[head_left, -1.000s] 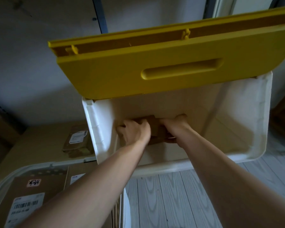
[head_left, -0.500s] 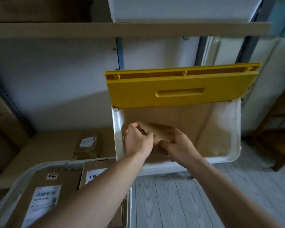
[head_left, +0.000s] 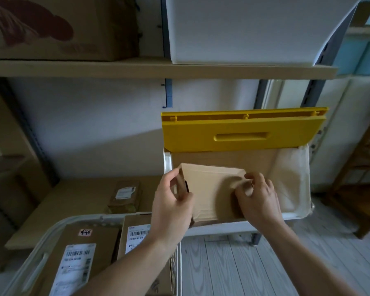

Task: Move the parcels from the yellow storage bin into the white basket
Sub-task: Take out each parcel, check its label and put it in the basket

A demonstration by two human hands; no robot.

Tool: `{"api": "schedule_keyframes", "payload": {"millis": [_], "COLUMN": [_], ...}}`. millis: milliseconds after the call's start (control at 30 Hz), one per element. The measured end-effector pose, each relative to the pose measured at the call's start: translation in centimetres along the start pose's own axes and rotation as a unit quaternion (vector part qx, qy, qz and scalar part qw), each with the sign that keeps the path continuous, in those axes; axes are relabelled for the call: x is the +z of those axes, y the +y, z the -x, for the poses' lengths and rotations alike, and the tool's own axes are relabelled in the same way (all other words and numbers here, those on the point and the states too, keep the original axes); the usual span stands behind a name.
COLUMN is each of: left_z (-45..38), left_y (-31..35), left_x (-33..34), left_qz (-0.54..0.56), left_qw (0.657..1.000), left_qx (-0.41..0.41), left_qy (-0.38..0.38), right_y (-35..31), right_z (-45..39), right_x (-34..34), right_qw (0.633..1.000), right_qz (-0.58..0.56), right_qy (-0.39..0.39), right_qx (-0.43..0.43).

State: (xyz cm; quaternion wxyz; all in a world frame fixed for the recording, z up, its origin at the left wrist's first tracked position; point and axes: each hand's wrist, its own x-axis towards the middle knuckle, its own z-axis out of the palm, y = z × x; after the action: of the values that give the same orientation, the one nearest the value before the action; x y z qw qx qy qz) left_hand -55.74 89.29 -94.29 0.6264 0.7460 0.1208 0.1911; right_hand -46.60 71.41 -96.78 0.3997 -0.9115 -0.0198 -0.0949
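A plain brown cardboard parcel is tilted up out of the storage bin, a white tub with a raised yellow lid. My left hand grips the parcel's left edge. My right hand holds its right corner with curled fingers. A flat brown piece of cardboard stands behind it inside the bin. The white basket sits at lower left, holding two labelled brown parcels side by side.
A small labelled parcel lies on the low wooden shelf behind the basket. Above, a shelf board carries a cardboard box and a white bin. A wooden rack stands at right; grey plank floor below.
The parcel has been lifted and tipped up out of the bin's bottom, both hands on it. The camera pulled back, bringing the upper shelf and more of the basket into view.
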Motion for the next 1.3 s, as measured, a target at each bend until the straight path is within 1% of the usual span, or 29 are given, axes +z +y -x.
{"api": "schedule_keyframes", "payload": {"millis": [133,200,333,400,533,733,900,1167,1300], "left_z": [0.3,0.2,0.0,-0.1,-0.2,-1.0,-1.9,-2.2,-2.2], "left_y": [0.6,0.4,-0.2,-1.0,-2.4,-3.2,-3.1,-3.4,-3.9], "left_x": [-2.5,-4.0,-7.2,-8.8,-11.9,-16.0,-18.2,-21.4,-22.2], "left_qz": [0.052,0.067,0.071,0.076,0.098,0.136,0.142,0.186,0.210], "left_qw": [0.998,0.997,0.997,0.995,0.990,0.974,0.968,0.949,0.937], "left_qx": [-0.019,-0.029,-0.041,-0.049,-0.061,-0.102,-0.113,-0.111,-0.117], "left_qy": [-0.008,-0.003,0.016,0.034,0.079,0.147,0.174,0.230,0.255], "right_y": [-0.7,-1.1,-2.2,-2.7,-4.1,-7.7,-10.2,-12.9,-13.9], "right_z": [0.5,0.8,1.4,1.7,3.0,4.9,5.1,4.9,4.6], "right_x": [0.3,0.6,1.4,2.1,4.0,7.3,9.7,13.2,14.3], "right_qw": [0.998,0.997,0.984,0.976,0.972,0.950,0.940,0.927,0.915], "right_qz": [-0.030,-0.061,-0.176,-0.217,-0.227,-0.277,-0.309,-0.337,-0.362], "right_qy": [0.037,0.043,0.027,0.014,-0.008,-0.054,-0.060,-0.102,-0.125], "right_qx": [-0.033,-0.034,-0.005,-0.011,-0.066,-0.132,-0.132,-0.127,-0.129]}}
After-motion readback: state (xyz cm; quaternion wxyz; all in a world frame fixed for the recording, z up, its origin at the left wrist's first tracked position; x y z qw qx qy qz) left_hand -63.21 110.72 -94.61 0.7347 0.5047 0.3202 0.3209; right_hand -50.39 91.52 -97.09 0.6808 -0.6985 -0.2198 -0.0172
